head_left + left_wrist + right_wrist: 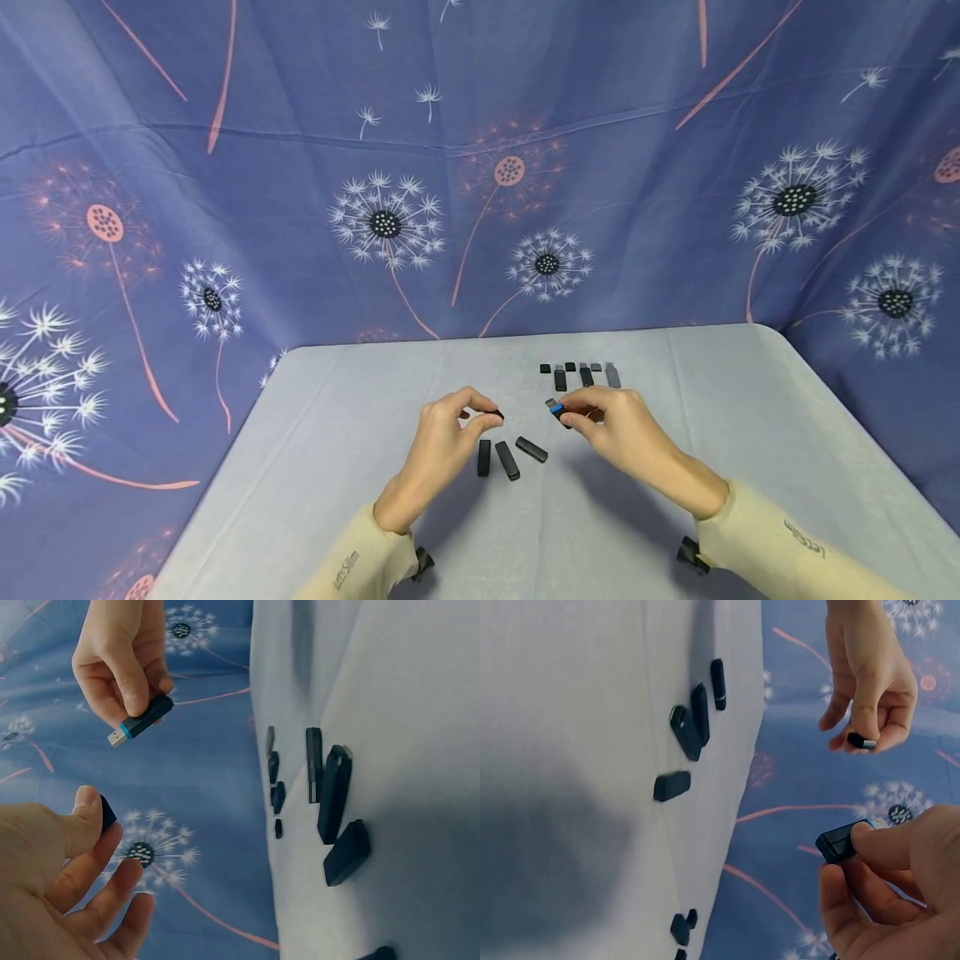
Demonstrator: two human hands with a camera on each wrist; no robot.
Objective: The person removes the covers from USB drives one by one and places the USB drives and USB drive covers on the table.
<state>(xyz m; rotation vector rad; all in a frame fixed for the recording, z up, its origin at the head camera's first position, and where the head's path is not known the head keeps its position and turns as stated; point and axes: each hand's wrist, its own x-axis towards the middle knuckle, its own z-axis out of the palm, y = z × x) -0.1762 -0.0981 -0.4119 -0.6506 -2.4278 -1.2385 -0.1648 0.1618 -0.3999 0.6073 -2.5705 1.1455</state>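
My left hand [442, 429] pinches a small black cap [859, 740] between thumb and forefinger, its other fingers loosely bent. In my right hand [626, 425] is a black USB flash drive [150, 716], gripped by thumb and fingers. A blue band and the bare metal plug of this drive stick out toward the left hand. Both hands are raised over the table, with a gap between cap and plug. Below them lie black USB drives: one upright in view [483, 458], one slanted [507, 461] and one more tilted [532, 450].
Farther back on the pale table [337, 500] stand in a row two black uncapped drives [560, 379] and a grey one [613, 375]. Small caps [545, 368] lie beside them. A blue dandelion-patterned cloth [450, 250] hangs behind the table's far edge.
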